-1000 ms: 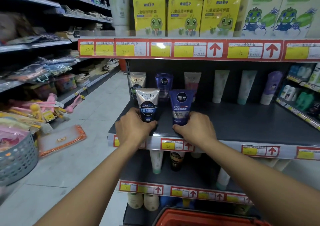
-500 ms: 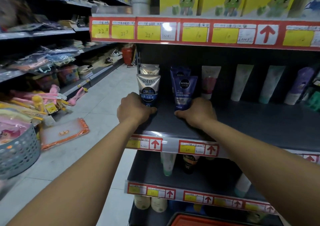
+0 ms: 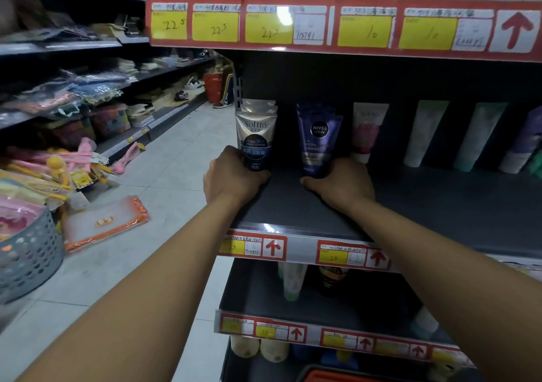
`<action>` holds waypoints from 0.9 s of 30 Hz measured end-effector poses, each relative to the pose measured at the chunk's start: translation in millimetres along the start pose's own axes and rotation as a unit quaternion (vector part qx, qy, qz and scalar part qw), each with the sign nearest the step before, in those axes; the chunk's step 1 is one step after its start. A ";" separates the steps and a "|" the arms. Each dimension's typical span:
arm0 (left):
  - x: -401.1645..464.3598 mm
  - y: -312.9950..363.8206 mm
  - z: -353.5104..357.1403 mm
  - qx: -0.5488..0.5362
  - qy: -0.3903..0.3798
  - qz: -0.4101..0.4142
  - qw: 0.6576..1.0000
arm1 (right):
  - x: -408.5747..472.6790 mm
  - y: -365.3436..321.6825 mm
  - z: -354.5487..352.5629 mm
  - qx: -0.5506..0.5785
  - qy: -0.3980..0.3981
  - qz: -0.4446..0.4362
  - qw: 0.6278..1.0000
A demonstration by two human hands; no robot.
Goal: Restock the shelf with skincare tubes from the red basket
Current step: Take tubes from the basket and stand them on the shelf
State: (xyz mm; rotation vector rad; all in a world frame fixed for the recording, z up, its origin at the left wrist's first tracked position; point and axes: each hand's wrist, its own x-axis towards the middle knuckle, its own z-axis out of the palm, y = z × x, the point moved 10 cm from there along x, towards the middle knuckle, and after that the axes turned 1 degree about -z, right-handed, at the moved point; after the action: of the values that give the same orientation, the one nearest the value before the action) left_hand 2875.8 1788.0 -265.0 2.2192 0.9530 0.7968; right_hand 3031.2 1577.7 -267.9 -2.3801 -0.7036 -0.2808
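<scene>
While both arms reach onto the dark shelf (image 3: 440, 205), the left hand (image 3: 231, 176) curls round the base of one Softto tube (image 3: 256, 141), upright, with another behind it. Next, the right hand (image 3: 341, 186) grips one Nivea tube (image 3: 318, 142), upright. Further right stand five more tubes (image 3: 366, 130). Below, one red basket (image 3: 337, 375) edge shows.
</scene>
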 end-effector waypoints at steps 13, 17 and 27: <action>8.4 -3.2 6.8 0.018 -0.012 0.011 1.000 | 0.9 1.6 0.7 0.027 0.025 -0.022 0.999; 10.5 -4.0 11.2 0.027 -0.021 0.021 0.999 | 2.7 2.3 3.1 0.028 0.015 -0.023 0.999; 13.4 -4.5 12.1 0.034 -0.015 0.021 0.999 | 3.6 1.7 5.7 0.023 0.002 -0.028 0.999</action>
State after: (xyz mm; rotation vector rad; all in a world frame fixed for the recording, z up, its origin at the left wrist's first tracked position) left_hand 2890.1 1797.6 -272.2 2.3097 0.9337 0.7589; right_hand 3035.2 1581.7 -271.9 -2.3188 -0.7689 -0.2895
